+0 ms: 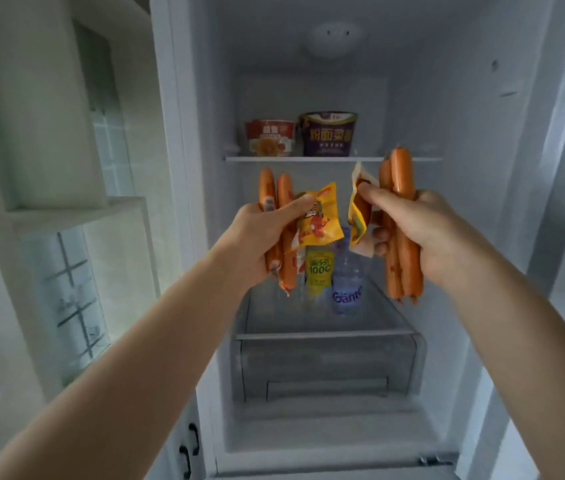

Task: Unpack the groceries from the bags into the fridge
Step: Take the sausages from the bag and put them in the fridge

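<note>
Fridge (pixel 204 98) door open, both hands raised in front of the middle compartment.

Left hand (pixel 260 233): fingers curled round a bundle of orange sausages (pixel 282 209), held upright, plus a yellow packet (pixel 319 220) pinched under the thumb against them. Packet sticks out toward the centre.

Right hand (pixel 416 230): fingers wrapped round a second bundle of sausages (pixel 402 174), also upright, ends poking above and below the fist. Thumb pins a second yellow packet (pixel 359 216) to the bundle's inner side.

The two packets are near each other, not touching. Neither hand's load is on a shelf; all of it hangs in the air in front of the fridge opening, just below the upper shelf (pixel 333 159) front edge.

On the upper shelf, toward the back: red noodle cup (pixel 269 136) at left, purple noodle bowl (pixel 327 135) just beside it at right.

Lower shelf (pixel 326 334), behind the hands: yellow drink bottle (pixel 319 271) and a clear water bottle (pixel 346 292) side by side. Clear drawer (pixel 326 368) under that shelf; contents can't tell.
</note>
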A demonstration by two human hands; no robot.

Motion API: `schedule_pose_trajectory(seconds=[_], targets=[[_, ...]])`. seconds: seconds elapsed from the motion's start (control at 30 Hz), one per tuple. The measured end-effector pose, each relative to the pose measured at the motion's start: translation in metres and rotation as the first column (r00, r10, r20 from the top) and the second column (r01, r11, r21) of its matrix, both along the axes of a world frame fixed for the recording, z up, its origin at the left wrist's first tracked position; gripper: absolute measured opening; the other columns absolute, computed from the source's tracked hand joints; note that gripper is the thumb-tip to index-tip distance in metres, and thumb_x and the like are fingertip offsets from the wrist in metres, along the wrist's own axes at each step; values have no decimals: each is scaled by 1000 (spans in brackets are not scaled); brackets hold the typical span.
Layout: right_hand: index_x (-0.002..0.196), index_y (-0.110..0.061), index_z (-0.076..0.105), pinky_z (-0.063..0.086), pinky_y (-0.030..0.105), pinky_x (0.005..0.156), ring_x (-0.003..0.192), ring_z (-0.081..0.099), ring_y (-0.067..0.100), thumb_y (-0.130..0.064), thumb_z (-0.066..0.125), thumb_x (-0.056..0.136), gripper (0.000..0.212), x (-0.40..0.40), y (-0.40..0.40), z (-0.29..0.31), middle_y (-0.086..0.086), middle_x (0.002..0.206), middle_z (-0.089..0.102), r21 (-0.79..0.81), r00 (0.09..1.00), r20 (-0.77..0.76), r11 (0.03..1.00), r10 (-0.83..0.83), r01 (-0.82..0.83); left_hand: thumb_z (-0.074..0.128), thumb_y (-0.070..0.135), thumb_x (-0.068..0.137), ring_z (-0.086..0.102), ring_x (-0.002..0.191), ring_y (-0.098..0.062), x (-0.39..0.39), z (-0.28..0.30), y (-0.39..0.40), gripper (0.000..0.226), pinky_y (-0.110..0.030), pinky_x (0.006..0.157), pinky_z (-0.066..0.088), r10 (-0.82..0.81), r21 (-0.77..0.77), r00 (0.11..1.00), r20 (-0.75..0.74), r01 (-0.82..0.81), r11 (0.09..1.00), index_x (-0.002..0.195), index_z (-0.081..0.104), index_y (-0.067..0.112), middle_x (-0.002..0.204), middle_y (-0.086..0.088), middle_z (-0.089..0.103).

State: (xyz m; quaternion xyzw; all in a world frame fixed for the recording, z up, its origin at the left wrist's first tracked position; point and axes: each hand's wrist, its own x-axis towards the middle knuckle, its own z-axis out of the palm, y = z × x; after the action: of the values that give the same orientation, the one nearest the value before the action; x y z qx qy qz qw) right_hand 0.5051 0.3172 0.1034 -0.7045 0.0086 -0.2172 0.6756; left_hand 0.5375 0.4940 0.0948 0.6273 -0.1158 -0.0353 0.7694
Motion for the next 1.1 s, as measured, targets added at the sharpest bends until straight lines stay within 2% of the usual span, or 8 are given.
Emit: schedule_pose_trajectory(seconds=[0.1, 0.3, 0.43, 0.5, 0.63, 0.83, 0.93, 1.1], targets=[[75, -16, 61, 43, 31, 52, 46, 49, 16, -41, 77, 73, 30, 12, -3, 23, 4, 59, 54, -51, 991, 90, 993, -104, 109, 82, 28, 75, 67, 83, -27, 26, 27, 1, 50, -44, 84, 56, 14, 25, 997, 80, -16, 1000, 112, 66, 0, 102, -16, 72], [85, -12, 61, 43, 29, 49, 46, 49, 16, -41, 76, 76, 33, 45, -6, 73, 6, 62, 54, -181, 969, 152, 958, -195, 222, 83, 31, 73, 60, 43, -9, 77, 83, -11, 52, -19, 44, 45, 86, 119, 973, 216, -114, 986, 109, 61, 1, 74, -4, 65], [76, -15, 54, 42, 28, 48, 46, 47, 16, -40, 74, 78, 32, 79, -12, 104, 4, 57, 49, -271, 974, 89, 936, -208, 225, 88, 43, 57, 67, 89, -25, 121, 101, -25, 92, -37, 81, 54, 92, 189, 962, 256, -143, 972, 134, 53, 8, 112, -9, 67], [71, -16, 50, 36, 26, 48, 47, 43, 16, -41, 71, 81, 34, 98, -17, 117, 5, 58, 46, -318, 984, 11, 933, -178, 172, 80, 35, 74, 49, 130, -17, 135, 111, -34, 89, -37, 110, 37, 6, 166, 968, 252, -49, 985, 148, 34, 17, 149, 3, 42], [70, -13, 47, 33, 25, 46, 46, 39, 17, -44, 67, 84, 39, 140, -31, 137, 6, 58, 43, -478, 968, -129, 869, -214, 128, 64, 7, 90, 53, 124, -5, 170, 127, -50, 60, -25, 102, 45, -79, -54, 990, 120, 86, 995, 144, 41, 18, 147, 14, 43], [65, -20, 35, 34, 27, 49, 51, 39, 19, -35, 60, 91, 40, 178, -39, 155, 7, 64, 41, -727, 930, -207, 684, -305, 62, 63, 21, 92, 43, 134, -25, 205, 139, -68, 68, -35, 99, 37, 67, 410, 981, 180, -137, 901, 150, 29, 15, 153, -8, 36], [65, -24, 25, 35, 27, 49, 52, 38, 18, -31, 56, 94, 43, 190, -39, 154, 8, 65, 42, -792, 918, -248, 610, -310, -8, 70, 21, 87, 62, 87, -27, 226, 138, -73, 31, -35, 78, 44, 22, 595, 984, 175, -123, 794, 111, 60, 6, 99, -19, 66], [67, -24, 24, 40, 30, 55, 56, 43, 19, -29, 53, 96, 42, 211, -36, 149, 8, 68, 42, -849, 914, -297, 514, -278, -120, 58, 15, 96, 53, 47, -14, 237, 143, -74, 22, -22, 46, 40, 75, 714, 972, 223, -215, 667, 76, 54, 6, 48, -5, 60]])
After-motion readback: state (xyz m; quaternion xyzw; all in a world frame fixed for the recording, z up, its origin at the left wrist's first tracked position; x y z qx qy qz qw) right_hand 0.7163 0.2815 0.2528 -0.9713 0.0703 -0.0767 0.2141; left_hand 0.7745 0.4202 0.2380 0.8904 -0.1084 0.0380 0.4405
